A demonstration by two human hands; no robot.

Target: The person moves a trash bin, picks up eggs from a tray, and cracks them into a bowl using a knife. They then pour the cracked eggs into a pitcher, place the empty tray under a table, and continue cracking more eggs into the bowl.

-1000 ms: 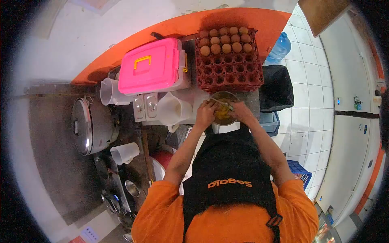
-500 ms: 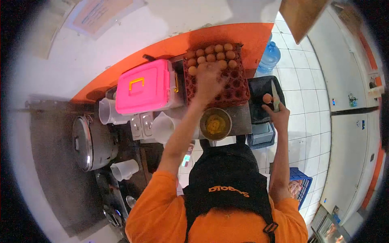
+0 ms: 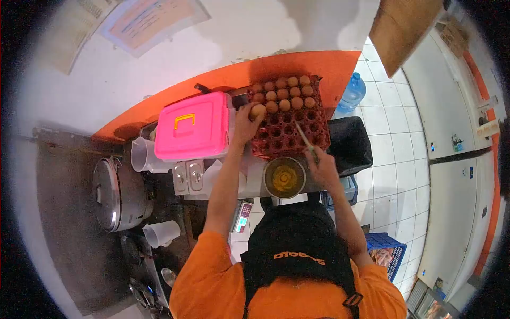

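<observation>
My left hand has its fingers round an egg at the left end of the front row of eggs. Rows of brown eggs fill the back of a stacked red egg tray, and its front cups hold none. My right hand grips a knife by its handle, the blade pointing up and left over the tray. Just in front of the tray sits a metal bowl with yellow egg yolks inside.
A pink-lidded box stands left of the tray, near lidded metal containers and plastic jugs. To the right is a black bin. A large pot is at far left.
My left hand has moved left on the tray and taken hold of an egg. My right hand has come from the black bin to the tray with the knife; the eggshell beside it is gone from view.
</observation>
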